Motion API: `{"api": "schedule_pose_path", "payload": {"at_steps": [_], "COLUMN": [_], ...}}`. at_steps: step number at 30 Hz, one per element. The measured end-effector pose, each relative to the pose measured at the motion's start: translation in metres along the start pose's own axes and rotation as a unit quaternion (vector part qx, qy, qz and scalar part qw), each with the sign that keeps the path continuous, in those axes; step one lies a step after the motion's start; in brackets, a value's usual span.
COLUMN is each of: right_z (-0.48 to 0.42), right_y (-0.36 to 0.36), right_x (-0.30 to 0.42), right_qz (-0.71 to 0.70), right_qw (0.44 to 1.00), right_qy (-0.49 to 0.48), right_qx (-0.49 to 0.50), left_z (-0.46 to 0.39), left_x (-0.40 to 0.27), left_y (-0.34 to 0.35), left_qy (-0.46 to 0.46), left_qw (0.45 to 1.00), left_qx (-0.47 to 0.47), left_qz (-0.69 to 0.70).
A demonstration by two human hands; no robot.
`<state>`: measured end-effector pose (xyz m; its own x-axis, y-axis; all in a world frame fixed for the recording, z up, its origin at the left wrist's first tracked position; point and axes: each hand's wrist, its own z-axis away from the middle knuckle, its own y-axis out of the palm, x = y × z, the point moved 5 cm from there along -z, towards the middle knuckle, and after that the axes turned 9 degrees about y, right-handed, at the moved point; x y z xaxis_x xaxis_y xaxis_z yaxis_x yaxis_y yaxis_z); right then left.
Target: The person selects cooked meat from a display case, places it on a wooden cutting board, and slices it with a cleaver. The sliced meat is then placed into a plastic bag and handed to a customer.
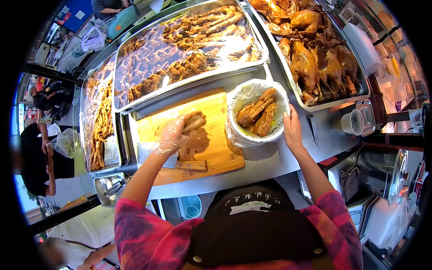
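My left hand (173, 133), in a clear plastic glove, grips a piece of browned cooked meat (194, 122), blurred, above the wooden cutting board (216, 145). Bare, my right hand (292, 129) touches the right rim of a round container lined with a plastic bag (236, 101), its fingers along the outside; whether they grip it I cannot tell. Inside that container lie several browned meat pieces (257, 109). A cleaver rests on the board below my left hand, its blade (146, 152) partly hidden by my wrist and its wooden handle (191, 165) pointing right.
Beyond the board stands a film-covered tray (189, 79) of cooked meats, with a narrower tray (118, 148) at left. A tray of roasted whole birds (305, 65) is at upper right. Tweezers or a thin knife (313, 130) and clear tubs (352, 122) lie at right. Two people stand at left.
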<state>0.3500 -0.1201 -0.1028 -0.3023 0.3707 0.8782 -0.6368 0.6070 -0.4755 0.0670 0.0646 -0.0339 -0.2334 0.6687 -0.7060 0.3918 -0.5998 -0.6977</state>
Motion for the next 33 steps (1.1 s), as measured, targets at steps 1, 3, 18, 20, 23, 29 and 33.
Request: {"api": "schedule_pose_path", "payload": {"at_steps": [1,3,18,20,23,29,33], "right_z": [0.0,-0.001,-0.001,0.0,-0.004,0.014,0.08], "right_y": [0.0,0.0,-0.003,-0.004,-0.006,-0.033,-0.042], "right_x": [-0.002,-0.004,-0.002,0.0,0.0,0.012,0.086], "right_qz": [-0.003,-0.01,0.007,0.004,0.008,0.029,-0.058], "right_qw": [1.0,1.0,0.999,0.999,0.998,0.999,0.95], "right_qy": [0.005,0.015,0.021,0.006,0.003,-0.036,-0.268], "right_qx": [0.001,0.0,0.045,0.049,0.059,0.016,0.152], "left_z": [-0.002,-0.031,-0.154,-0.152,-0.147,-0.071,-0.013], "left_x": [-0.011,-0.035,-0.075,-0.079,-0.108,-0.093,-0.047], "left_y": [-0.004,0.003,0.116,0.112,0.094,0.016,0.009], "left_qy": [-0.019,-0.052,-0.155,-0.151,-0.089,-0.095,-0.196], "left_qw": [0.989,0.986,0.921,0.923,0.922,0.981,0.769], "left_qx": [-0.097,-0.057,0.205,0.218,0.218,-0.137,-0.506], "left_qz": [0.106,-0.148,-0.292,-0.278,-0.308,0.099,0.337]}}
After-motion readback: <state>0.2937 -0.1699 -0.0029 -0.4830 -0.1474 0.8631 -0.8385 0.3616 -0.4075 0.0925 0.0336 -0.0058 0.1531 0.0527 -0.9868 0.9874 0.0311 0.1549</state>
